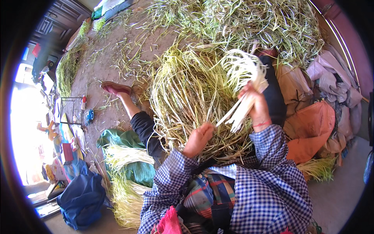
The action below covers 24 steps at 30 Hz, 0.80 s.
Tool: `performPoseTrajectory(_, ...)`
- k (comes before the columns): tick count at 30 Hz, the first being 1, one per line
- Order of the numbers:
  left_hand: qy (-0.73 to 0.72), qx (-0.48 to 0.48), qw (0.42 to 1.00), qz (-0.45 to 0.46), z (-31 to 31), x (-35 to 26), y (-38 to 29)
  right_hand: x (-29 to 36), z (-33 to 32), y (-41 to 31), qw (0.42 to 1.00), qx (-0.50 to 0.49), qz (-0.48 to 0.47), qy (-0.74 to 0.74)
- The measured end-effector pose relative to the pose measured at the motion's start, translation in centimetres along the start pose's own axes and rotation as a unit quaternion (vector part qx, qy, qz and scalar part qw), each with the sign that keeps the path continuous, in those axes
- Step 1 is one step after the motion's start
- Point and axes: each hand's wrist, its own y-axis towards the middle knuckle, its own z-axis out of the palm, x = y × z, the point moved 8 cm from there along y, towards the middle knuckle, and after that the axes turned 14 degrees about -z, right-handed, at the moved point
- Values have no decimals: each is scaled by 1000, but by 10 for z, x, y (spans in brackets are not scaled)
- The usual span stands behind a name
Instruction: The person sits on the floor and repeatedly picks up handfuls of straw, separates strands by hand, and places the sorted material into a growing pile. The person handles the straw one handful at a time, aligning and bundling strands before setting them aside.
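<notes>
A bunch of pale stalks [245, 68], which look like blanched chives, is gripped in my right hand [257, 105]. Its curling leaf tips fan out above the fist and its white ends stick out below. My left hand [200, 137] is closed at the lower end of one thin white stalk [229, 113] that slants down from the bunch. Under both hands, between my legs, lies a big heap of yellow-green stalks [187, 96] mixed with dry brown ones.
A larger heap of stalks [248, 20] covers the floor ahead. Sorted pale bundles [128, 156] lie on green sheeting [138, 174] at my left. An orange sack [311, 131] stands at my right. A dark blue cloth bundle [83, 199] and a metal frame [71, 109] are farther left.
</notes>
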Motion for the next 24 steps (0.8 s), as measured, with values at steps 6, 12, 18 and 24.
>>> performPoseTrajectory(6, 176, 153, 953, 193, 44, -18, -32, 67, -16, 28, 973, 19, -85, 215)
performPoseTrajectory(12, 84, -132, 976, 154, -20, -7, 1, 64, -14, 28, 986, 31, -70, 150)
performPoseTrajectory(18, 251, -241, 936, 57, -46, 4, 62, -42, -7, 4, 986, 36, 138, -91)
performPoseTrajectory(24, 301, -182, 936, 20, -15, 14, 78, -113, -53, 27, 945, 18, 211, -251)
